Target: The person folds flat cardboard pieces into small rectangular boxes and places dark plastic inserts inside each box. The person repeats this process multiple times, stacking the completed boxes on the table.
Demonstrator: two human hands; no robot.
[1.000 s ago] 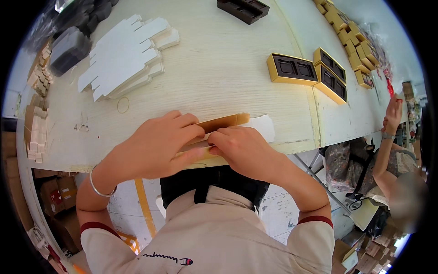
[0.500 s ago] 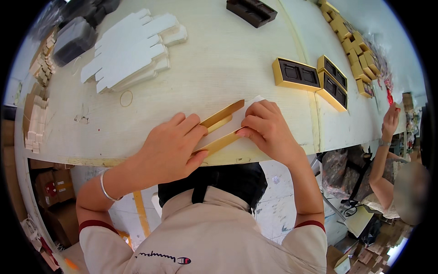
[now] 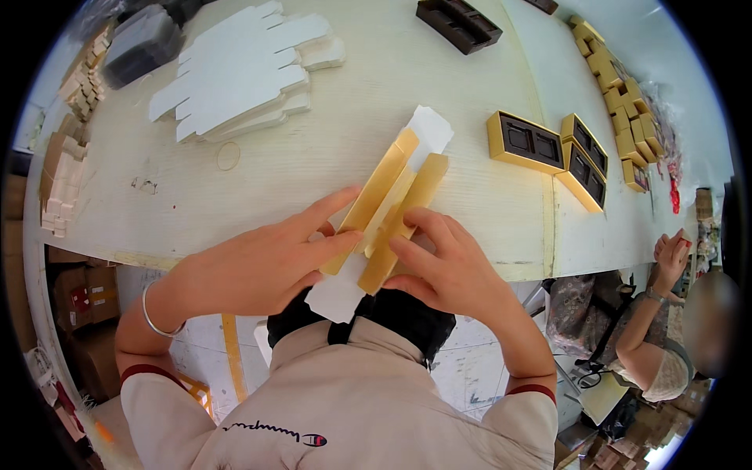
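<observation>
Between my hands is a partly folded cardboard box (image 3: 421, 189), gold on its side walls with white end flaps. Its two long walls stand up, and it slants away from me across the table's front edge. The far white flap lies outspread, while the near one hangs toward my lap. My left hand (image 3: 270, 254) grips the left wall, thumb on one face and fingers on the other. On the right wall, the curled fingers of my right hand (image 3: 442, 262) press near its lower half.
White flat box blanks (image 3: 243, 74) are stacked at the back left. Gold boxes with dark trays (image 3: 525, 141) stand to the right, and a loose brown tray (image 3: 458, 23) lies farther back. More gold boxes (image 3: 627, 117) line the far right, near another person's hand (image 3: 672, 258).
The box has turned to point more away from me, and its long walls now show upright. My right hand has come down from the far end to the right wall.
</observation>
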